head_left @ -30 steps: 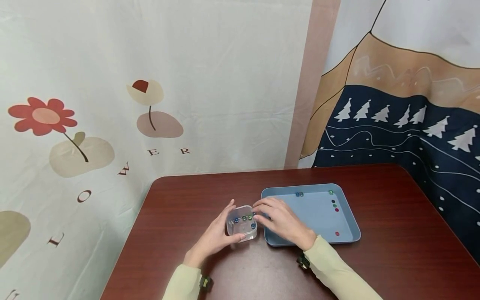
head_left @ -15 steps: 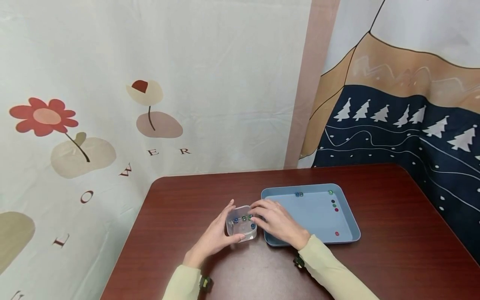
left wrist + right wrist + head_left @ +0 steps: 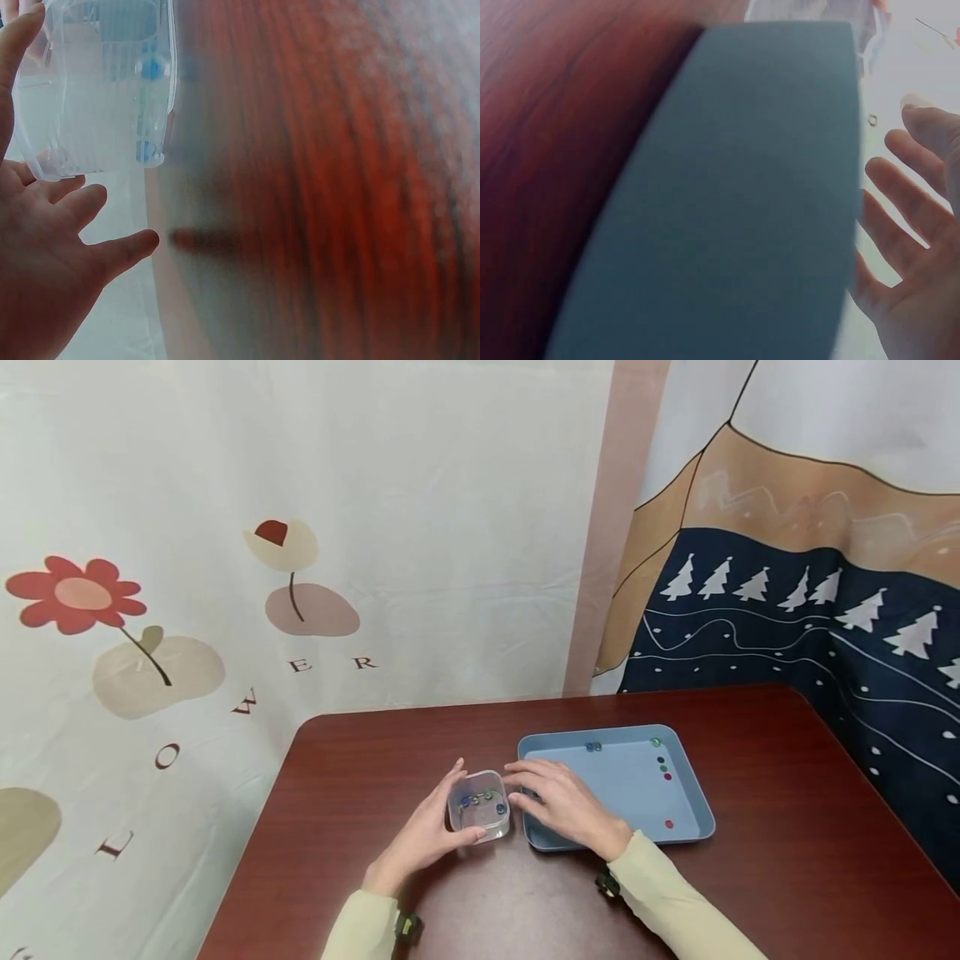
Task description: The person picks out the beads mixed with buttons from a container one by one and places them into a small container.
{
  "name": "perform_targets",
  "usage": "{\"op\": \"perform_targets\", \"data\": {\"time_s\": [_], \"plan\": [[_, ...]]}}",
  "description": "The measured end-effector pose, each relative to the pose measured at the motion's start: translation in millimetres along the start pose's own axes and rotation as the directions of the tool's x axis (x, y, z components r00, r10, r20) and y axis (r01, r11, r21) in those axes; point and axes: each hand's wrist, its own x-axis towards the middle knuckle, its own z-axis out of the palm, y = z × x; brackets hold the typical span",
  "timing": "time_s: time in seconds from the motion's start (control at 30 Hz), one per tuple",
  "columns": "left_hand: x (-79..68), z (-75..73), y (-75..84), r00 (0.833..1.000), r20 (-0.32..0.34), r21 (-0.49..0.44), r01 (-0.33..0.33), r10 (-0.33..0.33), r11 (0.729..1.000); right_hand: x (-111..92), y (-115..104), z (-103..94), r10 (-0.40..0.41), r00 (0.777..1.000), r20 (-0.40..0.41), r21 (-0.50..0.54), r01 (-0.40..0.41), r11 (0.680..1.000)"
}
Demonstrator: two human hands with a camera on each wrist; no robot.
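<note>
Moved since the frame half a second earlier: right hand (image 3: 558,797), its fingertips drawn back from over the clear box (image 3: 480,817) to just beside that box's right rim; two greenish marbles (image 3: 488,794) inside lie slightly further left.

Handling, as judged: small round pieces roll readily, so work here is best done with the box held steady and fingertips brought low within the rim before letting a piece go or taking one up.

Entries, left to right:

Left hand (image 3: 420,843). Thumb on the near side, fingers on the left and far side, spread wide and gripping the box between them (one finger stands clear, per the left wrist view).

Clear box. Between the hands, mouth upward; whether its base touches the bench (image 3: 495,910), cannot tell. Visible contents: the greenish pair, two blue marbles (image 3: 501,808).

Right hand. Above the tray's left end; fingers loosely extended and apart, no piece seen in them.

Blue tray (image 3: 622,789). On the bench, under and right of the right hand. Beyond that hand, a bluish pair of marbles (image 3: 590,747); to its right, a lone green marble (image 3: 656,742), a row of dark, green and red marbles (image 3: 663,768), and, nearer, a lone red marble (image 3: 669,824).
</note>
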Motion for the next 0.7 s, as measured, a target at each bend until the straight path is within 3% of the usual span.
{"op": "perform_targets", "data": {"time_s": [0.43,0.7], "plan": [[-1.1,0.3,-1.3,1.000,-0.017,-0.006,0.025,-0.025,1.000,-26,14,-45.5,0.072,0.993,-0.097,-0.045,-0.077,0.996],[0.3,1.7,-2.9,1.000,-0.010,0.001,0.013,-0.013,1.000,-55,45,-80.8,0.122,0.973,-0.196,-0.109,-0.146,0.983]]}}
